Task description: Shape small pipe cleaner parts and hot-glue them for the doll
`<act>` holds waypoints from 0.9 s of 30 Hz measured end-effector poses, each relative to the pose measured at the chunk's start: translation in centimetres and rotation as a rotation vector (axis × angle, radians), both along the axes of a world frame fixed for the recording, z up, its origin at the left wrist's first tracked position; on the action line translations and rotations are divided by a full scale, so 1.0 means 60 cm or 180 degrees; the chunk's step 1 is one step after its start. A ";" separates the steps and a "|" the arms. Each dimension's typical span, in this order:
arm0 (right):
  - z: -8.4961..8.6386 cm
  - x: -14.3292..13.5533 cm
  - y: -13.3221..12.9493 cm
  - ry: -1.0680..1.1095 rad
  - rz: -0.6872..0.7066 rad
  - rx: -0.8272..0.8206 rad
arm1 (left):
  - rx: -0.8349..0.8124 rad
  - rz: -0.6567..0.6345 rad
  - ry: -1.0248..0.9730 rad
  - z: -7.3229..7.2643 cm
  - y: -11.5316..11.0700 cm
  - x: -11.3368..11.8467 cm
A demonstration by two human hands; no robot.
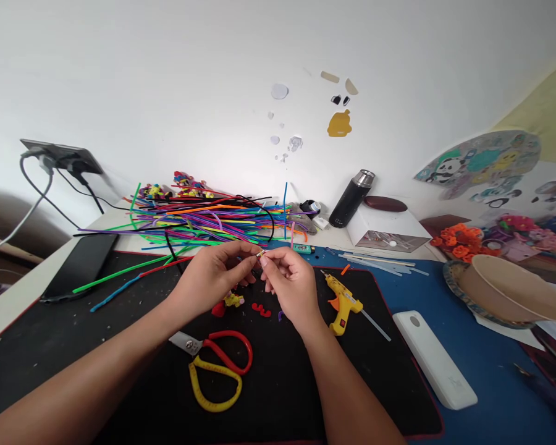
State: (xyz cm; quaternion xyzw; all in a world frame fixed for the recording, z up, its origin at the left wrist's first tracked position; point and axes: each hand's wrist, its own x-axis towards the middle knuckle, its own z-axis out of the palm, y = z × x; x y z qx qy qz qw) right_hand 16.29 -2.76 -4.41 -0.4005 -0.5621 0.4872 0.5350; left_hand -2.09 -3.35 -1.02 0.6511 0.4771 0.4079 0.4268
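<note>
My left hand (217, 272) and my right hand (293, 285) meet above the black mat (278, 383), fingertips pinched together around a small yellowish piece (260, 253). Most of it is hidden by the fingers, so I cannot make out its kind. Below the hands lie a curled red pipe cleaner piece (261, 309), a yellow fuzzy piece (234, 300), a red one (219, 308) and a purple curl (280, 316). Scissors with red and yellow handles (215, 371) rest nearer me. A yellow glue gun (345, 303) lies right of my right hand, its glue stick jutting out behind.
Many coloured pipe cleaners (204, 216) are heaped along the wall. A black phone (81, 266) lies at left. Behind stand a black flask (352, 199) and a white box (389, 232). At right are a white oblong device (435, 358), a beige bowl (519, 287) and orange fuzzy flowers (461, 243).
</note>
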 end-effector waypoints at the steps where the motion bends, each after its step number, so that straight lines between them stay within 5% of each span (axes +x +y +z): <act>1: 0.000 0.000 0.000 -0.0026 -0.0004 0.0008 | 0.0027 -0.0010 0.0071 -0.001 0.000 -0.001; 21: -0.006 -0.001 0.003 -0.0245 -0.0090 0.0231 | -0.0463 -0.0084 -0.0385 -0.002 0.009 0.000; 27: -0.006 0.000 0.002 -0.0305 -0.0158 0.0236 | -0.0186 -0.0090 0.0013 0.001 0.007 -0.001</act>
